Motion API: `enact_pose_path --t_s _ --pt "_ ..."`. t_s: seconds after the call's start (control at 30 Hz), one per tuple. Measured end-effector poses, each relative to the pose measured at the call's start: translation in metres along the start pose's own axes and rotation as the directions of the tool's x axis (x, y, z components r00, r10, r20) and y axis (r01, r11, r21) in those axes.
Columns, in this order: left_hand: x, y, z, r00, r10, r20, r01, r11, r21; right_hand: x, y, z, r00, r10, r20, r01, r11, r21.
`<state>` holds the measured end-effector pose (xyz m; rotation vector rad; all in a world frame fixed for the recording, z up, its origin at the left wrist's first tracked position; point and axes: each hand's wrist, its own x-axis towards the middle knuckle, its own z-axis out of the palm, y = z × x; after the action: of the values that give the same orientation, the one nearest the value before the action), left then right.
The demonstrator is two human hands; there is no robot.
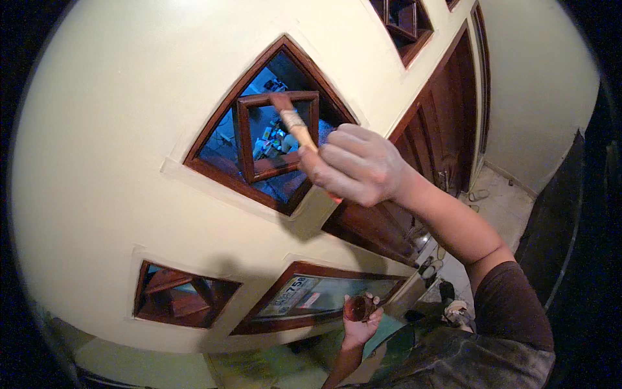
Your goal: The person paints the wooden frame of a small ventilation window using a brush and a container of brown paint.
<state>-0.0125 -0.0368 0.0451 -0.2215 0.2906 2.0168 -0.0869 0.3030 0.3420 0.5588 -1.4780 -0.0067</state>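
My right hand (359,163) grips the wooden handle of a paintbrush (296,124). The brush's reddish-brown bristles meet, or overlap in view, the upper bar of a small square inner wooden frame (245,141). That frame sits tilted inside a larger brown window frame (233,187) with pointed top and dark glass. Lower down, my left hand (362,328) holds a small round container (358,308) with dark reddish-brown contents, in front of a long low window (311,296). Its fingers wrap around the container's far side.
A cream wall (112,146) surrounds the windows. Another small window (187,296) lies at lower left and one more (406,29) at the top. A brown wooden door (447,112) stands to the right. Several shoes (432,270) lie on the tiled floor (508,192).
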Motion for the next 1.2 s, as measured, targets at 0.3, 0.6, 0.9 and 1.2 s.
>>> enact_pose_path --t_s 0.3,0.6,0.9,1.2 --pt "-0.008 -0.007 0.016 0.996 0.088 -0.03 -0.088 0.996 0.024 0.012 -0.008 0.008 0.998 -0.061 -0.007 0.061 0.982 0.179" --pt "-0.002 -0.021 0.029 0.994 0.102 -0.043 -0.102 0.995 0.0 -0.004 0.027 0.046 0.997 0.059 -0.05 -0.052 0.99 0.134" --pt "-0.005 -0.023 0.028 0.965 0.241 -0.101 -0.239 0.971 0.034 -0.002 0.011 0.07 0.98 0.135 -0.146 -0.105 0.976 0.191" --pt "-0.012 -0.026 0.037 0.931 0.336 -0.14 -0.326 0.941 0.09 -0.012 0.002 0.052 0.959 0.258 -0.118 -0.211 0.927 0.312"
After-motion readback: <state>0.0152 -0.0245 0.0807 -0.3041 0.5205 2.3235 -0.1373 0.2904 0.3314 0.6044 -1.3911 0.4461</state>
